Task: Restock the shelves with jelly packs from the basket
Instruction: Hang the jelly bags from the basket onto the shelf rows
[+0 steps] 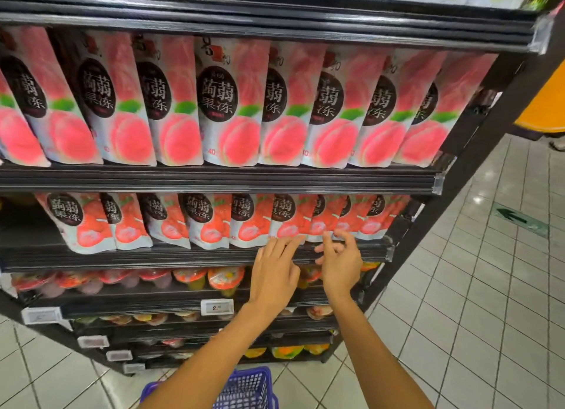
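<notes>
The jelly packs (208, 222) lean in a row along the middle shelf (153, 259), centre frame. The basket (247, 390) waits at bottom centre, below the arms. My left hand (273, 274) lies flat-fingered against a pack's foot, squaring it, I judge. My right hand (341, 262), loosely curled, nudges the neighbouring packs and grips nothing.

Pink-and-white jelly packs (229, 103) with black ovals; black shelves (214, 179); blue mesh basket (244, 390).
</notes>
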A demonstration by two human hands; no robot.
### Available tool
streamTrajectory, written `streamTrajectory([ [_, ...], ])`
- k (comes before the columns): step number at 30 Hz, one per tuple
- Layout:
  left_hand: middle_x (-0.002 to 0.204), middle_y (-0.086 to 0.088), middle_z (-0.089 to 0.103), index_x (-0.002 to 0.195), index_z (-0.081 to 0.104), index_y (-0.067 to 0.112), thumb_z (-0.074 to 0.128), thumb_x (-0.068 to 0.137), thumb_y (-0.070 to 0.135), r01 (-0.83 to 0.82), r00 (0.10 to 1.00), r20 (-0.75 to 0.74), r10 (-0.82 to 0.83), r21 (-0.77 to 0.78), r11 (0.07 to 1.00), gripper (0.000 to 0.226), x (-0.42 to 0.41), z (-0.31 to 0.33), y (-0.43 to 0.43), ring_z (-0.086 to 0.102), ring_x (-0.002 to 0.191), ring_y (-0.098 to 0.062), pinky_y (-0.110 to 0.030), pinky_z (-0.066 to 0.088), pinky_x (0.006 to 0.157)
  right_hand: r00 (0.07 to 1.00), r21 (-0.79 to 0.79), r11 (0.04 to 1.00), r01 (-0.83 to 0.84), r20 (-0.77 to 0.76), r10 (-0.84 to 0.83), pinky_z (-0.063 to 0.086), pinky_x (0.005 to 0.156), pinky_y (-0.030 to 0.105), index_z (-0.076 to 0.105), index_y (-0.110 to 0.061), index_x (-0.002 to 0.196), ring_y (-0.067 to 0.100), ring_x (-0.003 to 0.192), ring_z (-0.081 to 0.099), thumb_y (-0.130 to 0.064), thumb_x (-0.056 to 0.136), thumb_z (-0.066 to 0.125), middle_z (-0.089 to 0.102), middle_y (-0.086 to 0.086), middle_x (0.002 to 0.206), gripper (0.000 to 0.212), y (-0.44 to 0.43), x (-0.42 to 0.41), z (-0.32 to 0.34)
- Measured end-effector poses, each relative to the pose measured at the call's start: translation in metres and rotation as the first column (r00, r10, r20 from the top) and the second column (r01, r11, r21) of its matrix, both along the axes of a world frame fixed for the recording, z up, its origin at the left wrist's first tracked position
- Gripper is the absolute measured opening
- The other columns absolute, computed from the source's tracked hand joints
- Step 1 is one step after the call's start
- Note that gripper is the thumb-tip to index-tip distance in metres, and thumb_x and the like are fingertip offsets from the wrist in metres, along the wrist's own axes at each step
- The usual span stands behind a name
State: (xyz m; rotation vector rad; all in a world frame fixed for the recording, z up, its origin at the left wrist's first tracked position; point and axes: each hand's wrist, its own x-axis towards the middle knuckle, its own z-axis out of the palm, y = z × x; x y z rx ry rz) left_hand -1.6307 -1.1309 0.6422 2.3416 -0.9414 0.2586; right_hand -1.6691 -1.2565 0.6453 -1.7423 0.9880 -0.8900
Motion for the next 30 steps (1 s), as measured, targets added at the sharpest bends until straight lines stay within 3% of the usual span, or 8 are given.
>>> streamTrajectory([
  [3, 0.123, 0.007, 0.056, 0.143, 0.042, 0.028, 0.056, 0.086, 0.010, -0.009, 1.000, -0.016, 0.010, 0.011, 1.000, 0.062, -0.003, 0.001, -0.011, 0.050, 0.115, -0.017, -0.037, 0.043, 0.100, 1.000, 0.035, 0.999, -0.002, 0.001, 0.002, 0.046, 0.055, 0.025, 0.062, -0.028, 0.097, -0.001, 0.045, 0.060, -0.037, 0.097, 0.058, 0.068, -0.011, 0.059, 0.010, -0.008, -0.004, 0.001],
  [6, 0.122, 0.009, 0.056, 0.144, 0.041, 0.030, 0.057, 0.086, 0.011, -0.024, 0.999, -0.023, 0.024, 0.001, 1.000, 0.063, -0.005, 0.001, -0.018, 0.048, 0.115, -0.014, -0.035, 0.042, 0.099, 1.000, 0.031, 1.000, -0.004, 0.011, 0.004, 0.052, 0.059, 0.032, 0.061, -0.033, 0.093, 0.003, 0.050, 0.063, -0.035, 0.097, 0.057, 0.068, -0.009, 0.061, 0.005, -0.015, -0.012, -0.002],
  [10, 0.120, 0.012, 0.054, 0.145, 0.037, 0.035, 0.055, 0.087, 0.011, -0.009, 1.000, -0.013, 0.009, 0.014, 1.000, 0.065, -0.009, 0.002, -0.026, 0.047, 0.111, -0.012, -0.032, 0.042, 0.096, 0.994, 0.051, 0.996, -0.071, 0.084, 0.067, 0.056, 0.063, 0.037, 0.062, -0.030, 0.099, 0.009, 0.054, 0.065, -0.031, 0.096, 0.061, 0.070, -0.005, 0.063, 0.003, -0.021, -0.019, -0.003],
  [13, 0.120, 0.014, 0.053, 0.148, 0.032, 0.037, 0.053, 0.088, 0.012, 0.003, 1.000, -0.030, -0.002, 0.031, 1.000, 0.068, -0.011, 0.002, -0.032, 0.044, 0.108, -0.010, -0.028, 0.039, 0.094, 0.979, 0.108, 0.993, -0.043, 0.200, 0.021, 0.055, 0.063, 0.036, 0.058, -0.026, 0.109, 0.013, 0.053, 0.065, -0.034, 0.095, 0.061, 0.072, -0.004, 0.067, 0.016, -0.025, -0.022, -0.001],
  [17, 0.124, 0.014, 0.051, 0.147, 0.033, 0.037, 0.051, 0.089, 0.012, -0.017, 0.998, -0.055, 0.020, 0.041, 0.999, 0.066, -0.013, 0.002, -0.038, 0.044, 0.113, -0.009, -0.028, 0.037, 0.097, 0.978, 0.147, 0.989, -0.022, 0.207, -0.009, 0.056, 0.066, 0.036, 0.054, -0.024, 0.121, 0.012, 0.052, 0.064, -0.035, 0.098, 0.057, 0.073, -0.007, 0.070, 0.026, -0.039, -0.020, 0.002],
  [20, 0.123, 0.014, 0.053, 0.146, 0.035, 0.036, 0.053, 0.088, 0.013, -0.037, 0.998, -0.041, 0.039, 0.047, 0.998, 0.066, -0.014, 0.003, -0.040, 0.045, 0.112, -0.010, -0.027, 0.037, 0.096, 0.990, 0.084, 0.996, -0.011, 0.142, -0.001, 0.057, 0.066, 0.039, 0.060, -0.029, 0.101, 0.009, 0.051, 0.064, -0.032, 0.097, 0.058, 0.071, -0.006, 0.064, 0.006, -0.045, -0.019, 0.004],
  [26, 0.120, 0.014, 0.055, 0.148, 0.031, 0.036, 0.054, 0.086, 0.013, -0.042, 0.999, -0.026, 0.043, 0.048, 0.998, 0.070, -0.014, 0.003, -0.038, 0.046, 0.111, -0.010, -0.028, 0.039, 0.096, 0.986, 0.052, 0.990, 0.131, 0.096, -0.135, 0.053, 0.064, 0.030, 0.064, -0.029, 0.099, 0.000, 0.052, 0.062, -0.035, 0.097, 0.057, 0.068, -0.010, 0.063, 0.009, -0.055, -0.029, -0.004],
  [30, 0.118, 0.015, 0.055, 0.148, 0.032, 0.034, 0.053, 0.086, 0.013, -0.034, 0.999, -0.035, 0.035, 0.043, 0.999, 0.069, -0.017, 0.003, -0.039, 0.046, 0.111, -0.010, -0.028, 0.039, 0.097, 0.991, 0.055, 0.997, 0.061, 0.113, -0.067, 0.047, 0.060, 0.021, 0.065, -0.022, 0.103, 0.002, 0.052, 0.062, -0.032, 0.096, 0.059, 0.069, -0.007, 0.063, 0.014, -0.061, -0.031, -0.006],
])
